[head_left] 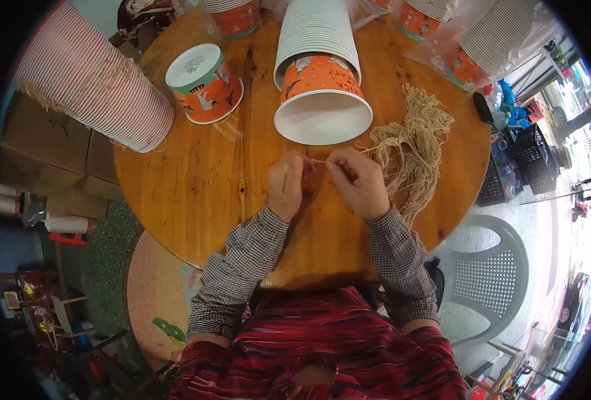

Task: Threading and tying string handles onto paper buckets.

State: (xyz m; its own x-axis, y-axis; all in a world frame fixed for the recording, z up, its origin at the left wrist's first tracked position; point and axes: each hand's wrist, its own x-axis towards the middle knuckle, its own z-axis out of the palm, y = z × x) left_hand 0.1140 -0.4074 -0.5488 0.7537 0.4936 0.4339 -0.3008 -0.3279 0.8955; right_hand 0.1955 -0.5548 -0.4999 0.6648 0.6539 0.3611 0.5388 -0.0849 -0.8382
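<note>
The string (pixel 319 161) is just on the person's side of the bucket (pixel 322 103), drawn short between the two hands. The left hand (pixel 286 183) has its grip closed on one part, thumb uppermost; the right hand (pixel 357 180) pinches another between thumb and fingertips. Right of the bucket, the heap (pixel 415 150) of loose strands lies tangled on the worktop (pixel 189 200). The string looks very light, limp and a little rough, so it should not slip much but may snag or knot. Pinching near an end, clear of the heap, seems best; the bucket looks light and easily dented.
</note>
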